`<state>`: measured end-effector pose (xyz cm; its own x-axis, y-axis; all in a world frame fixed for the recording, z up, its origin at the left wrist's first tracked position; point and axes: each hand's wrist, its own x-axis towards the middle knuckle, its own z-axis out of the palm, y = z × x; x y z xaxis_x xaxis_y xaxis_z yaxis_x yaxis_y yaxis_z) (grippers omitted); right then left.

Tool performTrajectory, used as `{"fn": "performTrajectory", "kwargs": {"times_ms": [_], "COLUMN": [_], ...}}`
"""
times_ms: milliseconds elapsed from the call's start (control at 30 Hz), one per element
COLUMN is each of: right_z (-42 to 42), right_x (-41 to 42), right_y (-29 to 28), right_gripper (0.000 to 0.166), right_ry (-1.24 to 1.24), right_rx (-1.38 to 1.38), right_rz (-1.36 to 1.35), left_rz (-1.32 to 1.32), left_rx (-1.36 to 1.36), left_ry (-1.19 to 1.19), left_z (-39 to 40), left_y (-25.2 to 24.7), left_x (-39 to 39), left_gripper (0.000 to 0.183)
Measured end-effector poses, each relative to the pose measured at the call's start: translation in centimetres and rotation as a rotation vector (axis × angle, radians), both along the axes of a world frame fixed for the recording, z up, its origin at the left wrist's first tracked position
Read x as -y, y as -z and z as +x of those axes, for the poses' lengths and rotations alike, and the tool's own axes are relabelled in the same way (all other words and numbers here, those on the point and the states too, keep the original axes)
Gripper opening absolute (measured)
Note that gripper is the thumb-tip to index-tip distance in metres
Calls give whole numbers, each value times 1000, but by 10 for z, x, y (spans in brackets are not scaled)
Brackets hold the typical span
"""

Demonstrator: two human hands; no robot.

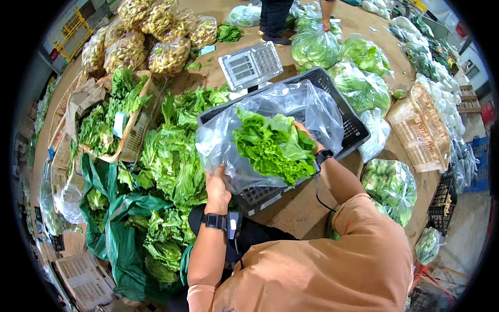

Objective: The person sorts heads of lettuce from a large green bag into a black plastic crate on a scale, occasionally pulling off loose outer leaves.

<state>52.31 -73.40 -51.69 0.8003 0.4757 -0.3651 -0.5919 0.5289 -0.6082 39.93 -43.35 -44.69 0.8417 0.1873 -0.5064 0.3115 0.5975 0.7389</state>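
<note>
My right hand [312, 136] is closed around the far side of a head of green leafy lettuce [275, 146], its fingers partly hidden behind the leaves. The lettuce is over a clear plastic bag [323, 103] that lies spread in a black plastic crate [353, 126]. At the bag's near left edge, my left hand [218, 185] grips the film between thumb and fingers. Just beyond the crate stands a digital scale's display unit [251, 64]. Loose lettuce heads [171, 160] are piled left of the crate.
A green woven sack [128, 249] lies at the left, near a beige crate of greens [134, 128]. Bagged lettuce [360, 87] and a beige crate [421, 128] stand right. Filled bags [124, 50] are stacked at the back left. Another person [275, 19] stands beyond, one hand on a bag.
</note>
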Motion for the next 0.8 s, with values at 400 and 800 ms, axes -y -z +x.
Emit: {"fn": "performTrajectory", "kwargs": {"times_ms": [400, 800], "right_z": [65, 89], "right_x": [106, 54], "right_y": [78, 108], "right_gripper": [63, 58], "right_ry": [5, -88], "right_rx": [-200, 256], "right_rz": [-911, -1888], "left_rz": [-406, -117], "left_rx": [133, 146], "left_ry": [90, 205], "left_z": [-35, -58], "left_y": [-48, -65], "left_x": [-19, -36], "left_gripper": [35, 63]}}
